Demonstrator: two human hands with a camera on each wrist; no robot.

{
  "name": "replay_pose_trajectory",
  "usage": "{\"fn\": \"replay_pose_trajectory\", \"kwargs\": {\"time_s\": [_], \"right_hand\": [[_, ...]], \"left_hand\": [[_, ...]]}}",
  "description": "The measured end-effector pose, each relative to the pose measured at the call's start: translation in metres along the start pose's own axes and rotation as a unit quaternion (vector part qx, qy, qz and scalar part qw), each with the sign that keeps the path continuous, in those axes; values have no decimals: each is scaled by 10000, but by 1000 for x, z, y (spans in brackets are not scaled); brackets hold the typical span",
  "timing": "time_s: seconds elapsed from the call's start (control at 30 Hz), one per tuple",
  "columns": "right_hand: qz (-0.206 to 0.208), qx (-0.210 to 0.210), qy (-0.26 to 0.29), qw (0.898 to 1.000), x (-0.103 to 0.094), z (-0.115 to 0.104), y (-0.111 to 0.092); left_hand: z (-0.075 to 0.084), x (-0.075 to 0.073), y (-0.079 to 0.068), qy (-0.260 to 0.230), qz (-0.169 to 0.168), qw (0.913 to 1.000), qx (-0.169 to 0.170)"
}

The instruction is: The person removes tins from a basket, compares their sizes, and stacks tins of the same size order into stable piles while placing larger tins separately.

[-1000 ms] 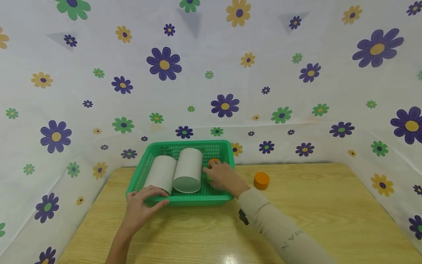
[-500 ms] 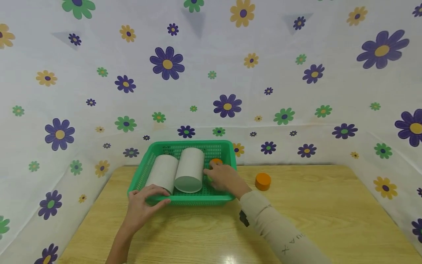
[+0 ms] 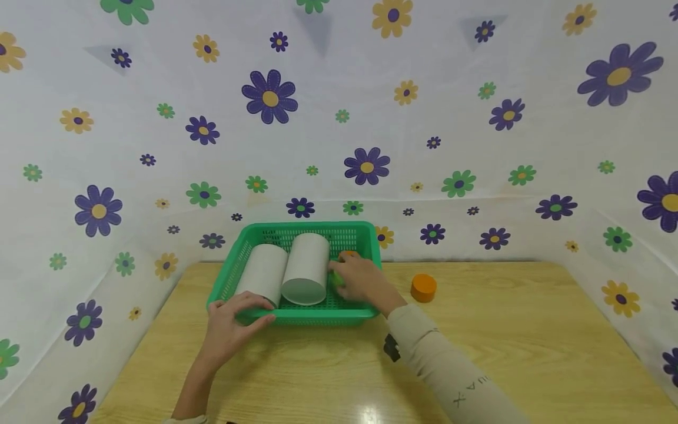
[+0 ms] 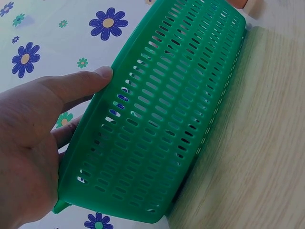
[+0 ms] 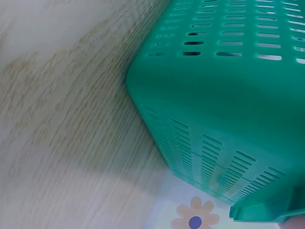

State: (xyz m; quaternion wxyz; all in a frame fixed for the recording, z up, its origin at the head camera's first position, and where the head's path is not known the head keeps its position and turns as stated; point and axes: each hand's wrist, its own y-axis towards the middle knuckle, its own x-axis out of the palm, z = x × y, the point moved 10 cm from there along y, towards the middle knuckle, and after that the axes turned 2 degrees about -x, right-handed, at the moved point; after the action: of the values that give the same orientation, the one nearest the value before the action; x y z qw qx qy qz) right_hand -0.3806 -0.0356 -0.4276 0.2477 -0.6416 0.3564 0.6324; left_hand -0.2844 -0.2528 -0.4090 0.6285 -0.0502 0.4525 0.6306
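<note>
A green slotted basket (image 3: pixel 318 314) stands on the table, with two white cylinders (image 3: pixel 263 274) lying side by side in its left and middle parts. My left hand (image 3: pixel 228 327) grips the basket's near rim toward the left; in the left wrist view the thumb (image 4: pixel 102 72) lies on the rim and the other fingers reach behind it. Inside the basket's right end, my right hand (image 3: pixel 362 280) curls its fingers over a small green object (image 3: pixel 338 278), mostly hidden under them. An orange piece (image 3: pixel 349 254) shows just beyond these fingers. The right wrist view mostly shows the basket's outer wall (image 5: pixel 214 90).
A short orange cylinder (image 3: pixel 424 288) stands on the wooden table (image 3: pixel 503 335), right of the basket. Behind the table hangs a white flower-print cloth (image 3: pixel 318 129), close to the basket's far side. A small black device (image 3: pixel 392 347) shows below the right sleeve.
The right hand has shifted slightly over the green object, covering more of the orange piece. The left hand keeps its place on the rim. The whole head view has shifted a little.
</note>
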Motion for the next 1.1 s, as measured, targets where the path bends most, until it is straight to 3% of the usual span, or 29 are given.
{"fn": "replay_pose_trajectory", "kwargs": {"time_s": [0.27,0.53,0.9,1.1], "right_hand": [[684,13,414,9968,-13,6,-1],[1002,106,894,9909,-17,10,-3],[1471,248,1503,9773,-24,14,-10],[1893,250,1796,9650,-30,20,-14]], "left_hand": [[4,0,3,50,12,10000,37],[2,-1,2,47,9,10000,-86],[0,0,-3,123,41,9998,-137],[3,0,-1,120,105,9999,-39]]}}
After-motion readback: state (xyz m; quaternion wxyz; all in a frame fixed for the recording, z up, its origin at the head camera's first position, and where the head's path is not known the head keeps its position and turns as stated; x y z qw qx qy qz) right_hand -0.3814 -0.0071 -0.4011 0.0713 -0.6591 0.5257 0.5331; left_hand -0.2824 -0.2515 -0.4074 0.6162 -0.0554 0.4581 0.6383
